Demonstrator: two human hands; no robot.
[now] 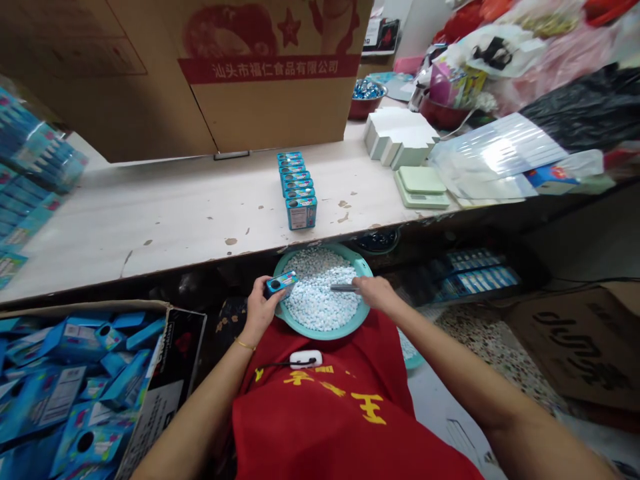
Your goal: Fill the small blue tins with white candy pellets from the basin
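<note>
My left hand point(261, 303) grips a small blue box point(281, 283) over the left rim of a turquoise basin point(325, 333). The box has a dark round spot on its upper face. Small white pellets point(323, 293) fill the basin, which rests on my lap. From the right side, my right hand point(376, 292) is closed around a narrow grey scoop-like tool point(344, 288), whose end lies over the pellets. On the worktable ahead, several similar blue boxes point(301, 212) stand in a row running away from me.
A carton of blue boxes point(70, 373) stands at the left, below the white worktable point(200, 220). A large cardboard box point(270, 107) occupies the table's back. To the right are a pale green scale point(423, 187) and stacked white card point(400, 133). A white device point(306, 359) lies on my red apron.
</note>
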